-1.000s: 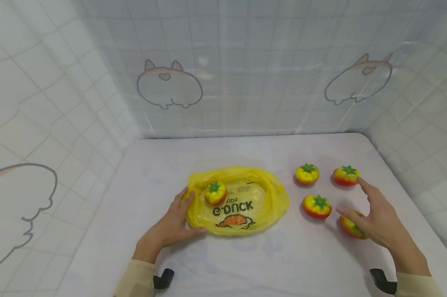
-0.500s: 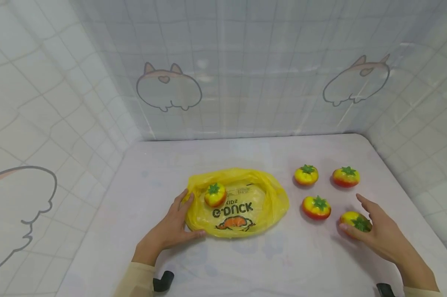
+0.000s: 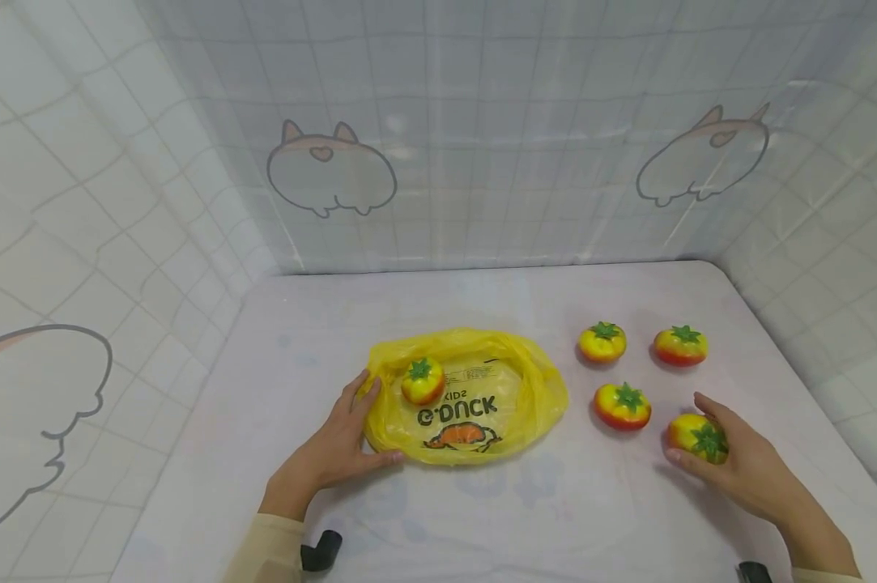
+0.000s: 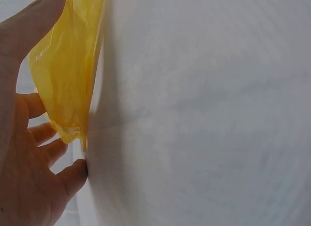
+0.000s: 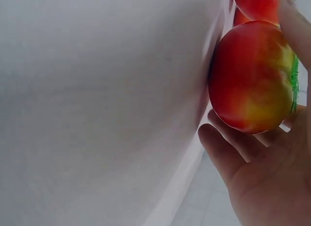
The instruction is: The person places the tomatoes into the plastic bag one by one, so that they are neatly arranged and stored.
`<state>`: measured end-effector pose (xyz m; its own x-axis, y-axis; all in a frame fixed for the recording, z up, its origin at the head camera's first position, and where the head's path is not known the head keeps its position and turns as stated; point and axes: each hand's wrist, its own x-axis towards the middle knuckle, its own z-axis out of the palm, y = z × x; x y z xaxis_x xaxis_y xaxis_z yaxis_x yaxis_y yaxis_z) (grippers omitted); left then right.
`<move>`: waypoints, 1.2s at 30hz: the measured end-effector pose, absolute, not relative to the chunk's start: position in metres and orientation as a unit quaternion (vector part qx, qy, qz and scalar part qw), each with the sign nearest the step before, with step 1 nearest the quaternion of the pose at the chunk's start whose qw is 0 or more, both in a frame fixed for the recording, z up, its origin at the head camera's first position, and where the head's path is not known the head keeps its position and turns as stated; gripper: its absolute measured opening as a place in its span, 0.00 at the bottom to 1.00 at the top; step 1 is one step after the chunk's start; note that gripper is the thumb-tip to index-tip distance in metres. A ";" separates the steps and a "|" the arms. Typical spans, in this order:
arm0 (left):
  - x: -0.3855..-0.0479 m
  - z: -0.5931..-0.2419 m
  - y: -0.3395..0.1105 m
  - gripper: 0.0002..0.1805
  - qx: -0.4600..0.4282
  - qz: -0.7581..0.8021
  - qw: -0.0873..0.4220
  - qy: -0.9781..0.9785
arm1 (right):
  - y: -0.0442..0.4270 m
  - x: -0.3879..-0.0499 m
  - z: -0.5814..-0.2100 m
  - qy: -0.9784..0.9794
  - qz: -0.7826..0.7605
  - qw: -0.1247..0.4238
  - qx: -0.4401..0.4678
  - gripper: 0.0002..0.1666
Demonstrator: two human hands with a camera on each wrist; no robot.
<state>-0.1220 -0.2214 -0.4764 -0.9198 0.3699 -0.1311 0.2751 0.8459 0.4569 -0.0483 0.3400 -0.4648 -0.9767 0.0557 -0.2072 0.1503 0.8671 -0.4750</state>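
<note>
In the head view my left hand [image 3: 339,441] rests along the left edge of a yellow plastic bag [image 3: 543,405], fingers spread and relaxed. One red-and-yellow toy tomato [image 3: 422,382] with a green star-shaped top lies on the bag's left part. My right hand [image 3: 751,461] curves round another toy tomato [image 3: 686,433], thumb at its near side and fingers behind. In the right wrist view this tomato [image 5: 252,80] sits close to the table, with the thumb above and fingers below. The left wrist view shows the bag's yellow edge [image 4: 68,75] beside the left fingers.
Three more toy tomatoes stand on the right side of the white table [image 3: 482,526]: a back-left one [image 3: 602,343], a back-right one [image 3: 680,346] and a front-left one [image 3: 623,406]. Tiled-pattern walls [image 3: 438,162] with cartoon prints enclose the table's back and sides.
My right hand has come down and nearer, from above the front-right tomato to around it. My left hand, the bag and the other tomatoes stay put.
</note>
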 end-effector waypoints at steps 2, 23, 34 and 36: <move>-0.122 -0.476 -0.222 0.70 0.167 0.224 0.109 0.954 | 0.341 -0.048 -0.466 0.962 -0.252 0.092 0.052 0.68; -0.121 -0.479 -0.224 0.71 0.168 0.221 0.106 0.955 | 0.338 -0.051 -0.462 0.968 -0.229 0.088 0.046 0.66; -0.121 -0.478 -0.223 0.70 0.165 0.228 0.114 0.953 | 0.330 -0.060 -0.444 0.971 -0.239 0.004 0.010 0.60; -0.121 -0.478 -0.223 0.70 0.165 0.227 0.115 0.953 | 0.326 -0.063 -0.438 0.970 -0.244 -0.026 -0.006 0.58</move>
<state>-0.1215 -0.2225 -0.4775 -0.9194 0.3661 -0.1436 0.2620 0.8426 0.4705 -0.0627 0.3255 -0.4383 -0.9986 0.0011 0.0534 -0.0242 0.8813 -0.4720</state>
